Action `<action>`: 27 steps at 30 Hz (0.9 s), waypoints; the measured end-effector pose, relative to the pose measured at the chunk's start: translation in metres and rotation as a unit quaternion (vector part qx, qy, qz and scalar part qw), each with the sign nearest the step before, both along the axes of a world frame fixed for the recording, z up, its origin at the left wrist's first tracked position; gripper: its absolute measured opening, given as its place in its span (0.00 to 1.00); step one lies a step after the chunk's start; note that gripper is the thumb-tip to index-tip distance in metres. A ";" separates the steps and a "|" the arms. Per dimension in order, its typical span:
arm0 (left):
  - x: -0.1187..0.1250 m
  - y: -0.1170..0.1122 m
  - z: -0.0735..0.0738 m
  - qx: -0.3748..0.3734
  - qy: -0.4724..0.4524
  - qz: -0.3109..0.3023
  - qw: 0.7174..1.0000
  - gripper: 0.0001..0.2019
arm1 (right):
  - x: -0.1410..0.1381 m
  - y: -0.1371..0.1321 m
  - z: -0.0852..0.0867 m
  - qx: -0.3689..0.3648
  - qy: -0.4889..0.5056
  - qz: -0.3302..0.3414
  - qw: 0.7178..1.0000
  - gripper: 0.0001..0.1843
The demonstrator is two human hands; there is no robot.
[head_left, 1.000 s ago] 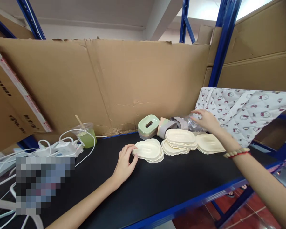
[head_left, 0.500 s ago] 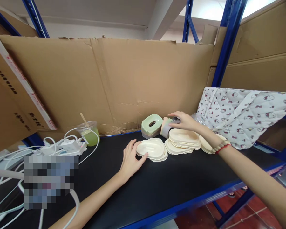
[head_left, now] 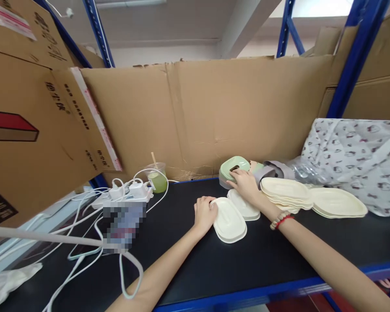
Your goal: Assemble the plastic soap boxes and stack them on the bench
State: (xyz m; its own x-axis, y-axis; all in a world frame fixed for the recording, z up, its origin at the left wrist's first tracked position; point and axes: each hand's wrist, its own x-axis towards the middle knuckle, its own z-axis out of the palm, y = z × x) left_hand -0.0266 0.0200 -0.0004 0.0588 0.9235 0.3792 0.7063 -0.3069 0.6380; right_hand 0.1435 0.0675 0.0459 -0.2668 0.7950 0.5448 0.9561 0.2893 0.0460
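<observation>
My left hand (head_left: pixel 204 213) has its fingers closed on the edge of a shallow cream oval lid-like piece (head_left: pixel 230 222), which is tilted over the black tabletop. Behind it lies another cream oval piece (head_left: pixel 244 207), partly covered by my right forearm. My right hand (head_left: pixel 246 186) reaches over to a pale green oval box (head_left: pixel 233 164) with a slot in its top. Its fingers are apart at the box's front edge; whether they touch it I cannot tell. To the right are a stack of cream oval pieces (head_left: pixel 284 190) and a second, lower stack (head_left: pixel 339 201).
Grey curved parts (head_left: pixel 276 168) and clear plastic wrap (head_left: pixel 307 171) lie behind the stacks. A patterned white bag (head_left: pixel 360 164) stands at the right. At the left are a green drink cup (head_left: pixel 157 180), a power strip (head_left: pixel 141 193) and loose white cables. Cardboard (head_left: pixel 195 112) walls the back.
My right hand has moved left from the grey parts to the green box. My left hand now grips a cream piece, turned and drawn toward me. The view has swung left.
</observation>
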 end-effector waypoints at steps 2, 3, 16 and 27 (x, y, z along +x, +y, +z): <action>-0.008 0.001 0.004 -0.005 -0.018 -0.003 1.000 0.10 | 0.003 0.002 -0.006 0.025 -0.005 0.023 0.999 0.11; -0.013 0.002 0.006 -0.012 -0.032 -0.003 0.999 0.09 | 0.005 0.002 -0.007 0.037 -0.006 0.031 0.999 0.11; -0.076 0.005 0.016 -0.201 -0.430 0.060 0.878 0.03 | 0.024 -0.007 -0.003 0.113 0.137 0.069 0.982 0.16; -0.061 -0.001 0.029 -0.307 -0.591 0.004 0.746 0.11 | -0.008 -0.031 0.000 0.135 0.173 0.340 0.914 0.13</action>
State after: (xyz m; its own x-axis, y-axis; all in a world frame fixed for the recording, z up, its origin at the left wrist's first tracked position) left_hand -0.0879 0.0189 0.0289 0.0128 0.9428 -0.3330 -0.4598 0.3013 0.8353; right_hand 0.1352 0.0362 0.0456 -0.4242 0.3329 0.8422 0.5300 0.8453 -0.0671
